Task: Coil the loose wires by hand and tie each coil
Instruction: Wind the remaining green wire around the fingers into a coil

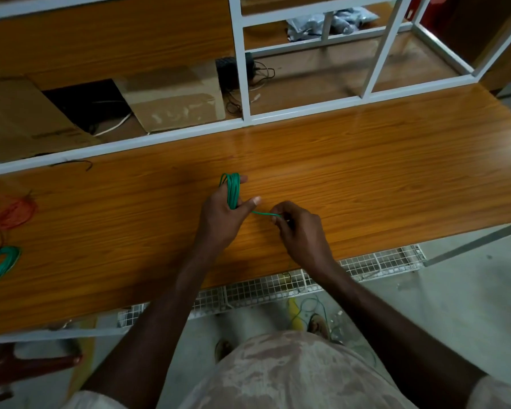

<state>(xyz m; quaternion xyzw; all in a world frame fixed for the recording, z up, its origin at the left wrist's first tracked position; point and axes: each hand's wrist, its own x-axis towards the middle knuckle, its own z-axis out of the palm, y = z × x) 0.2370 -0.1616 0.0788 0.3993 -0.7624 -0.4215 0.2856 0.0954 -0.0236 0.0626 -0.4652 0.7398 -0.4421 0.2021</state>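
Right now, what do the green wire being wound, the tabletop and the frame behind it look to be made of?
Green wire: smooth plastic-looking insulation, bending easily into loops round the left hand; the core is not visible.
Tabletop: wood-grain surface, probably glossy laminate, since it reflects light.
Frame: apparently white-painted metal bars, straight and square-edged.

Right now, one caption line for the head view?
Left hand holds a green wire coil over the table while the right hand pinches its loose end.

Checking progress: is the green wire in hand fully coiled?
No. The green coil wraps the left hand; a loose end runs to the right hand.
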